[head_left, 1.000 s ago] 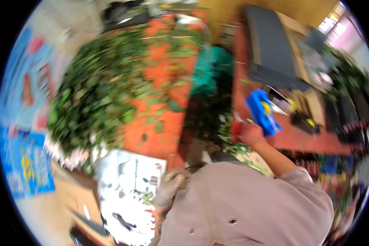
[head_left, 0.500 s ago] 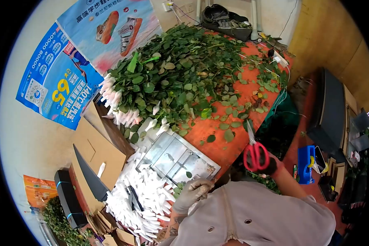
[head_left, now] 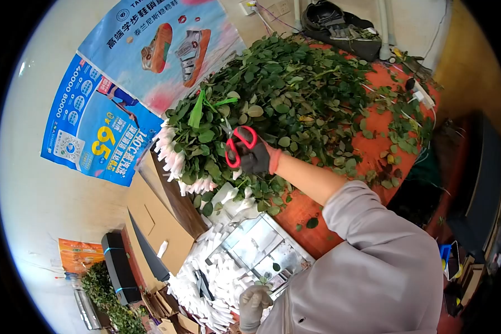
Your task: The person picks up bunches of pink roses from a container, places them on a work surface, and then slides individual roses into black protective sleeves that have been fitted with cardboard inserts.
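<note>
"Noting the right hand first. Where's its tool?"

"Red-handled metal scissors (head_left: 231,140), over the bud end of a heap of green leafy stems (head_left: 295,94) on the orange-red desk (head_left: 303,207). Blade tips point up the frame, near a bright green strip (head_left: 196,111)."

"State of the grip?"

"Right hand (head_left: 254,160), dark-gloved: fingers closed round the scissor handles. Blade gap too small to read. Left hand (head_left: 253,303), pale-gloved: fingers curled, near the heap of slim white sleeves (head_left: 225,289) and the silver framed panel (head_left: 256,239). Cannot tell whether it has hold of anything."

"How should the scissors handle?"

"Judgement: light, rigid, easy to steer. Best hold is the red loops, thumb and fingers kept behind the pivot. Smooth handles could slide a little in a loose glove. Blades are no place for a hand."

"And the stems?"

"Likely light singly, heavier and springy as a bunch. Foliage looks soft and loosely tangled; pulling one stem may drag its neighbours. Stalks probably stiff, perhaps thorny, so gloves make sense. Support a bunch under the stalks, not by the leaves, which may tear."

"Weak spot?"

"The pale pink-and-white bud ends (head_left: 172,158), at the heap's left edge, near the cardboard. Probably fragile: they'd bruise under a squeeze. Keep the hold well back from them, pressure light"
</note>
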The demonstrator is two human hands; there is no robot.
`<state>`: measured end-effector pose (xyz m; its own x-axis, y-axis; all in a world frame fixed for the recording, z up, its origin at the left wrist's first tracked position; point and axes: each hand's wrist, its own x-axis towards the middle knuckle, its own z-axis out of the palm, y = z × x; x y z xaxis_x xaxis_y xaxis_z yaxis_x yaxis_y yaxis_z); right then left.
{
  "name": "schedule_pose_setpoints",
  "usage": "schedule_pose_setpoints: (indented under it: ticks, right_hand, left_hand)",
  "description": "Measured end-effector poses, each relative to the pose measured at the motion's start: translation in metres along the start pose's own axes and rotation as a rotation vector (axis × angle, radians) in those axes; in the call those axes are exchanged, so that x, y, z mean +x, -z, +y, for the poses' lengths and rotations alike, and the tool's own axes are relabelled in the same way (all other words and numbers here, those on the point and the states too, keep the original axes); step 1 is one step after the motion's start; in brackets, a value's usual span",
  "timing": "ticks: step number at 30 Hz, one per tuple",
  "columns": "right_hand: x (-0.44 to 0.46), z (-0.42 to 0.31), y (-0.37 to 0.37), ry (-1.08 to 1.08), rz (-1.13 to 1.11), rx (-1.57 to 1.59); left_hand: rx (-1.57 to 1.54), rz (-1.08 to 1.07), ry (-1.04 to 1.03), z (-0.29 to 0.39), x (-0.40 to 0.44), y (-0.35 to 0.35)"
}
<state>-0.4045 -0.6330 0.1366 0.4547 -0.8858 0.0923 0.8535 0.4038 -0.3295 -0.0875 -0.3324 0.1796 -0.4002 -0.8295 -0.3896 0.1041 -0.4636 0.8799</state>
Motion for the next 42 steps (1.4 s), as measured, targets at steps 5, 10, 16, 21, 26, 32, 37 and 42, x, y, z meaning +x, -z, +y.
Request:
schedule_pose_setpoints:
  ticks: [5,10,16,21,26,32,37,42]
  right_hand:
    - [0.048,-0.011,0.024,-0.078,-0.135,0.198]
    - [0.073,-0.021,0.031,0.011,-0.129,0.359]
    - [0.097,-0.021,0.019,0.209,0.269,0.185]
    - [0.045,0.002,-0.02,0.142,0.335,-0.164]
    - [-0.075,0.06,-0.085,0.268,0.153,-0.82]
    - [-0.226,0.188,-0.111,0.281,0.323,-1.88]
    - [-0.361,0.233,-0.112,0.288,1.029,-1.815]
    - [-0.496,0.288,-0.136,-0.085,1.874,-1.504]
  left_hand:
    - [-0.041,0.175,-0.008,0.0,0.003,-0.006]
    - [0.084,0.33,0.081,0.011,0.014,-0.028]
    - [0.087,0.286,0.098,0.01,0.028,-0.031]
    - [-0.025,0.126,-0.036,0.002,0.034,-0.01]
    - [0.148,-0.077,-0.154,0.008,0.046,-0.011]
    - [-0.029,-0.393,-0.215,-0.005,0.049,-0.065]
    - [0.018,-0.665,0.09,-0.036,0.04,-0.076]
    - [0.087,-0.905,0.175,-0.04,0.039,-0.07]
